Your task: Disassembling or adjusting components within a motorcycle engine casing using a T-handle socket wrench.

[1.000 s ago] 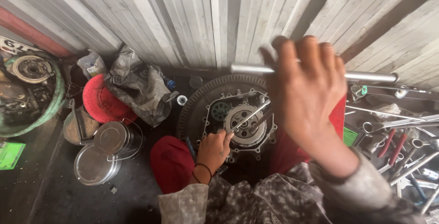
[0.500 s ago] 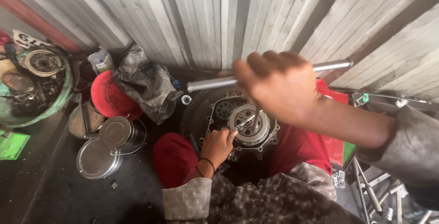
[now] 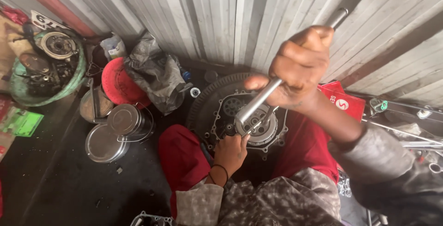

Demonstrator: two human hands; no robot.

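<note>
Far off to the left of the hands sits a green round basket full of dark metal parts (image 3: 27, 90). Closer in, a flat red round lid (image 3: 117, 85) leans by a crumpled grey plastic bag (image 3: 157, 76), and two shiny round metal tins (image 3: 115, 131) stand just below them on the dark floor (image 3: 60, 184).

The left hand (image 3: 230, 152) is low, in the middle. Its fingers curl and touch the lower left edge of the round silver clutch part (image 3: 260, 129), but I cannot tell if it grips anything. That clutch part sits in the grey metal engine case (image 3: 221, 110), just above the left hand and below the right hand. The case rests between the person's red trouser legs (image 3: 184, 161).

The right hand (image 3: 300, 66) is higher up. It is shut tight around a long shiny metal bar (image 3: 263, 96). The bar slants down from the hand to the clutch part, and its top end sticks out above the hand, by the grey ribbed metal wall (image 3: 207, 18).

To the right of that hand lies a flat red box (image 3: 344, 99), then a heap of thin metal tools (image 3: 406, 138).
</note>
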